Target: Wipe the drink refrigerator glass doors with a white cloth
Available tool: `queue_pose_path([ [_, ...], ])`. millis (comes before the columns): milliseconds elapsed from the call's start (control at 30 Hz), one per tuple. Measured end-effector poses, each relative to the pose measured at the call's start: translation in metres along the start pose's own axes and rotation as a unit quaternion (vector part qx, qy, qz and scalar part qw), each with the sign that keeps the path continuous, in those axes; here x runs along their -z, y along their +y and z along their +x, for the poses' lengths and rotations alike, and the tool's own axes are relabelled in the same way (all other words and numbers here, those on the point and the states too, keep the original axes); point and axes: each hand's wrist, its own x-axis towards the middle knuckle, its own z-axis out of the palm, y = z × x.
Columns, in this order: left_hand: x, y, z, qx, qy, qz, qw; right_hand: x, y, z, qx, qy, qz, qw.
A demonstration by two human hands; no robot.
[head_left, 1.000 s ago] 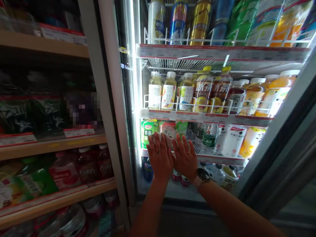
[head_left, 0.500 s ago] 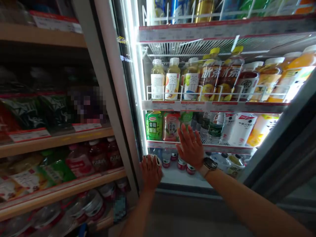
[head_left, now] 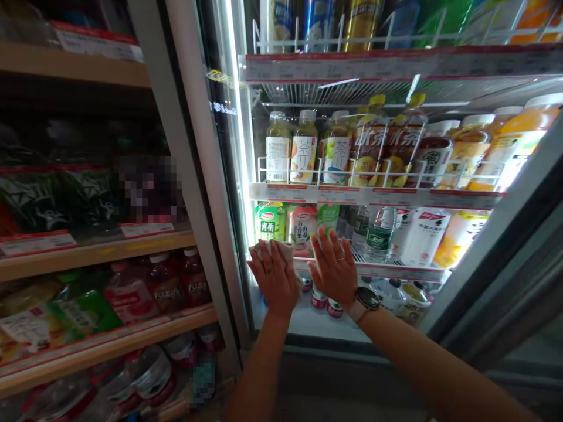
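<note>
A light cloth (head_left: 287, 253) lies under the fingers of my left hand (head_left: 276, 278), pressed flat at the lower left of the lit cooler's glass. Its edges show at the fingertips and beside the palm. To the right, my right hand (head_left: 335, 266) is spread with its palm toward the glass and holds nothing; a ring and a dark watch (head_left: 368, 298) are on it. Behind the hands stand a green tea bottle (head_left: 270, 220) and a red tea bottle (head_left: 301, 225). A clear water bottle (head_left: 379, 234) is right of my right hand.
Shelf rails (head_left: 373, 196) cross the cooler, with rows of drinks above. A metal frame (head_left: 193, 135) separates it from wooden shelves (head_left: 105, 251) of bottles at the left. A dark slanted frame (head_left: 505, 240) borders the right side.
My left hand has moved up and slightly right with the cloth, nearer my right hand. My right hand is slightly lower and further left in view, and the whole view has shifted a little.
</note>
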Motion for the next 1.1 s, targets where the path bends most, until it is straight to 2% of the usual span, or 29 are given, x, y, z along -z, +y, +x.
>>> queue_pose_path([
  [67, 0.002, 0.014, 0.022, -0.001, 0.009, -0.004, 1.0, -0.001, 0.0, 0.0, 0.0, 0.001, -0.004, 1.0],
  [133, 0.002, 0.022, 0.034, -0.01, 0.026, -0.002, 1.0, -0.002, 0.0, 0.0, -0.005, 0.002, -0.001, 1.0],
  [267, -0.003, 0.019, 0.032, -0.046, 0.054, 0.008, 0.997, -0.003, 0.0, 0.001, -0.006, 0.007, 0.012, 1.0],
  [367, -0.005, 0.008, 0.013, -0.085, 0.047, 0.022, 0.995, -0.001, 0.0, 0.002, -0.008, 0.003, 0.013, 1.0],
  [567, -0.003, -0.024, -0.055, -0.161, 0.008, 0.066, 0.985, 0.001, 0.0, 0.003, -0.002, 0.0, 0.002, 1.0],
  [667, -0.001, -0.031, -0.069, -0.183, -0.005, 0.076, 0.98, 0.001, 0.001, 0.004, 0.002, 0.003, 0.003, 1.0],
  [767, 0.001, -0.024, -0.048, -0.178, -0.012, 0.068, 0.982, 0.001, 0.001, 0.004, 0.0, 0.011, 0.01, 1.0],
  [967, 0.009, 0.016, 0.035, -0.118, -0.012, 0.023, 0.993, -0.001, 0.001, 0.004, 0.003, 0.014, 0.017, 1.0],
  [1100, 0.003, 0.032, 0.056, -0.077, 0.028, -0.007, 0.997, -0.003, 0.001, 0.004, 0.004, 0.018, 0.01, 1.0],
])
